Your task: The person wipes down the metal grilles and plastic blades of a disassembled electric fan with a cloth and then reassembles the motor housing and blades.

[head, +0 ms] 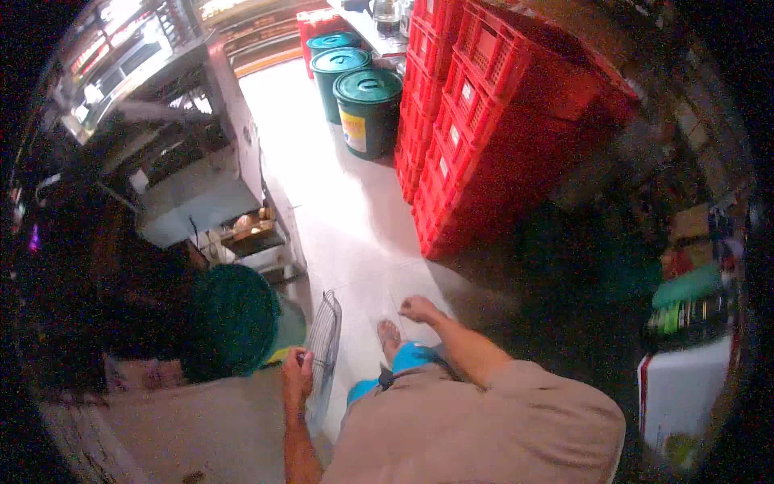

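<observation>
My left hand [296,376] grips the side of a metal wire rack [323,345], which hangs nearly edge-on beside my body. Its lower end is blurred against the pale floor [338,206]. My right hand [421,310] is held in front of me over the floor, fingers curled, with nothing seen in it. Below it a bare-looking foot [389,333] shows on the tiles.
Stacked red plastic crates [459,133] rise on the right. Beyond them stand green lidded bins [370,115] beside a counter [378,30]. At left are a dark green round lid [233,320] and a shelf unit [257,239]. A white box [686,387] stands at lower right.
</observation>
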Tool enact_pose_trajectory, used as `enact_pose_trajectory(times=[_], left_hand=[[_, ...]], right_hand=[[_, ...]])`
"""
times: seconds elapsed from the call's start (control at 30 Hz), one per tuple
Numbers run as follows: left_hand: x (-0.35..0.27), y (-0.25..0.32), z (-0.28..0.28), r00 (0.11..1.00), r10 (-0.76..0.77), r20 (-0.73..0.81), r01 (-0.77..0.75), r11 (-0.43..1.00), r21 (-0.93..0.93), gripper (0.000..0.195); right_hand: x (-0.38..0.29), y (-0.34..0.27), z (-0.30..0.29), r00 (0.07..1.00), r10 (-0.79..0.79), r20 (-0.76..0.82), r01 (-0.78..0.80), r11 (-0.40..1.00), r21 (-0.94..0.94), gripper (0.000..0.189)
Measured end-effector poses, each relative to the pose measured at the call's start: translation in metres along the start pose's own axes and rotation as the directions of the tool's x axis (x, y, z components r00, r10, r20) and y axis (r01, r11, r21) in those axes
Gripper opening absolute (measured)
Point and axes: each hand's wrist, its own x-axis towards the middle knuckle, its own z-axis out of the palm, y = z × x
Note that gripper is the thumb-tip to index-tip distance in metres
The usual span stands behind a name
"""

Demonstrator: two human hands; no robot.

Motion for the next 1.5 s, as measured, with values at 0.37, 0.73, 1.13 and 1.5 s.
enact_pose_trajectory(times=[0.37, 0.73, 1.13, 1.5], left_hand=[[0.266, 0.065, 0.022, 0.985, 0.019, -0.171, -0.021, 1.000, -0.007, 0.024], [0.510, 0.172, 0.053, 0.987, -0.067, -0.146, 0.058, 0.996, -0.068, 0.024], [0.604, 0.261, 0.104, 0.836, -0.338, -0.432, 0.313, 0.941, -0.129, 0.022], [0.602, 0.296, 0.121, 0.803, -0.520, -0.291, 0.469, 0.852, -0.232, 0.026]], right_hand=[[0.321, -0.093, -0.301, 0.964, 0.081, -0.254, 0.127, 0.697, 0.706, 0.020], [0.583, -0.133, -0.623, 0.708, 0.098, -0.699, 0.501, 0.627, 0.596, 0.024], [0.886, -0.010, -0.840, 0.889, 0.262, -0.375, 0.237, 0.436, 0.868, 0.052], [0.927, 0.045, -0.891, 0.805, 0.576, -0.142, -0.301, 0.604, 0.738, 0.019]])
